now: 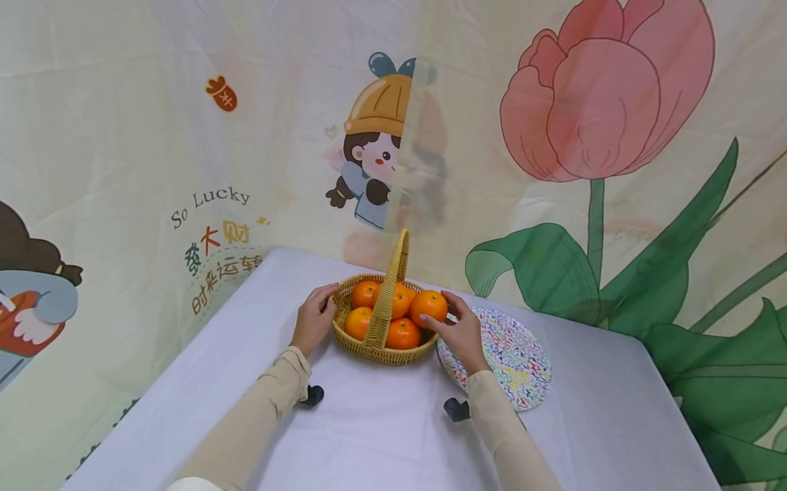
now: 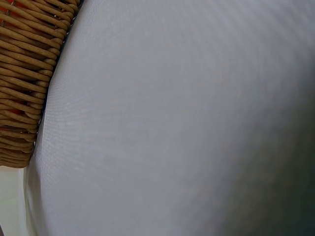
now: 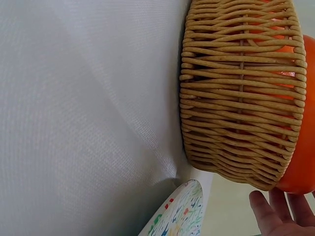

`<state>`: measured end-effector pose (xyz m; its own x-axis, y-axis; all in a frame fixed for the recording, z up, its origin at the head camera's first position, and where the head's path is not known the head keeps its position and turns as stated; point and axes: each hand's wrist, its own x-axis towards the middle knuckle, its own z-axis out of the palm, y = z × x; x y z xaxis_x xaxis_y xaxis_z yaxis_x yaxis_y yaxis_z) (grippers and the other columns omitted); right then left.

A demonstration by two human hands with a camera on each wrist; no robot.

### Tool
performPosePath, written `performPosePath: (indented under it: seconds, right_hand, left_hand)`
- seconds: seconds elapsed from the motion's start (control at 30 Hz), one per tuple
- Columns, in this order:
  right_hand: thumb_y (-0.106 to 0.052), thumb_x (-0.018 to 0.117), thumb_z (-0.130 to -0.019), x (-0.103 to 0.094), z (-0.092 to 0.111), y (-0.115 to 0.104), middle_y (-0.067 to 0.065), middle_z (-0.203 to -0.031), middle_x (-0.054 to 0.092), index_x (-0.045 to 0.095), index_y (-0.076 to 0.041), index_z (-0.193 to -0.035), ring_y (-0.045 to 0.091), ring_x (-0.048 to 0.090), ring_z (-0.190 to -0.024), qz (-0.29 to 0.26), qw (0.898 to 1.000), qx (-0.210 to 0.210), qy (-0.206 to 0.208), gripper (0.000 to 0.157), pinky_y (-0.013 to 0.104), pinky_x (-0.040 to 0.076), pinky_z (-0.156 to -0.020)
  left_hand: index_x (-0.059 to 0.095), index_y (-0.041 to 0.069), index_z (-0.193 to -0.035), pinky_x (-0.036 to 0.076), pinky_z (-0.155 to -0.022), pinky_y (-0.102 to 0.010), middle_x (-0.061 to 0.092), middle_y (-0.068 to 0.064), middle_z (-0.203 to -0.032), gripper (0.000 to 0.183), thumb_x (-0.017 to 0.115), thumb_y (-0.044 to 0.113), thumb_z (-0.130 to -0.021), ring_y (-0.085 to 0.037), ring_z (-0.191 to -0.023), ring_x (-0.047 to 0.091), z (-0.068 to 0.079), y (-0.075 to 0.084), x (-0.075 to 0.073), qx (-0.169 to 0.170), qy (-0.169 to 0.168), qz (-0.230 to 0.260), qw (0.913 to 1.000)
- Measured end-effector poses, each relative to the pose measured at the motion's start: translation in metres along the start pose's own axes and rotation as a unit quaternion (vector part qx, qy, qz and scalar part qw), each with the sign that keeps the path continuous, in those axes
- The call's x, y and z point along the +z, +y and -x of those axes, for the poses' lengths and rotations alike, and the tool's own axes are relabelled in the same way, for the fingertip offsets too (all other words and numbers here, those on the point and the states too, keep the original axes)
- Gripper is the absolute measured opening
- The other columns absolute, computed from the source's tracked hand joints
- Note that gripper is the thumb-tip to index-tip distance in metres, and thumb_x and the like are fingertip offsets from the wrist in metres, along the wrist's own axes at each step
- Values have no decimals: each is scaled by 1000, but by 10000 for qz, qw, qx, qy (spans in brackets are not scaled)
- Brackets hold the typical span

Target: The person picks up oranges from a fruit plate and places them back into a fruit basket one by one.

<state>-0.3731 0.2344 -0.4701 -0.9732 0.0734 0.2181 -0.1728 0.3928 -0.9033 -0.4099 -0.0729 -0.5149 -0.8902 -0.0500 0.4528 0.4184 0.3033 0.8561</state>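
A woven wicker basket (image 1: 381, 355) with a tall arched handle stands toward the back of the table, holding several oranges (image 1: 403, 334). My left hand (image 1: 314, 319) grips the basket's left rim with its fingers. At the right side, my right hand (image 1: 462, 333) holds one orange (image 1: 429, 306) between thumb and fingers, at the height of the rim. In the right wrist view, fingertips (image 3: 263, 211) show beside an orange (image 3: 302, 157) above the wicker wall. The left wrist view shows only the basket's side (image 2: 24, 83), the left hand being out of sight.
A round plate (image 1: 517, 353) with a multicoloured speckled pattern lies right of the basket, partly under my right forearm. White cloth covers the table (image 1: 372, 435). Printed curtains (image 1: 293, 124) hang close behind the table's back and side edges.
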Motion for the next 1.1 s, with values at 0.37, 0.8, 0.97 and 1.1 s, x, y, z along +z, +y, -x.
performPosePath:
  seconds: [0.37, 0.8, 0.97, 1.1]
  right_hand:
    - [-47, 81, -75, -10, 0, 1, 1, -137, 55, 52, -17, -140, 23, 53, -122, -105, 9999, -131, 27, 78, 44, 46, -102]
    - [-60, 67, -82, -28, 4, 7, 6, -147, 45, 45, -19, -146, 29, 43, -132, 1034, 9942, -269, 117, 79, 52, 38, -107]
    - [-67, 48, -90, -44, 6, 11, 9, -156, 31, 34, -20, -153, 36, 28, -141, 2304, 9724, -353, 4, 80, 61, 24, -111]
    - [-69, 39, -92, -58, 7, 18, 11, -160, 22, 28, -17, -155, 37, 22, -143, 2983, 9537, -373, -119, 83, 62, 21, -112]
  left_hand:
    - [60, -2, -129, 41, -106, -36, 56, -10, -134, 35, 49, -3, -96, -23, -128, 50, -1, -1, 3, -55, -26, 7, 10000]
    - [60, -1, -130, 43, -105, -39, 56, -10, -134, 36, 51, 0, -95, -24, -126, 51, -3, -8, -7, 123, -131, -240, 9995]
    - [57, 1, -134, 43, -104, -46, 53, -12, -138, 38, 53, 7, -96, -29, -127, 49, -6, -13, -13, 323, -353, -718, 9963]
    - [53, 7, -139, 33, -111, -48, 49, -12, -143, 42, 51, 21, -100, -30, -133, 43, -7, -14, -21, 18, -521, -1313, 9900]
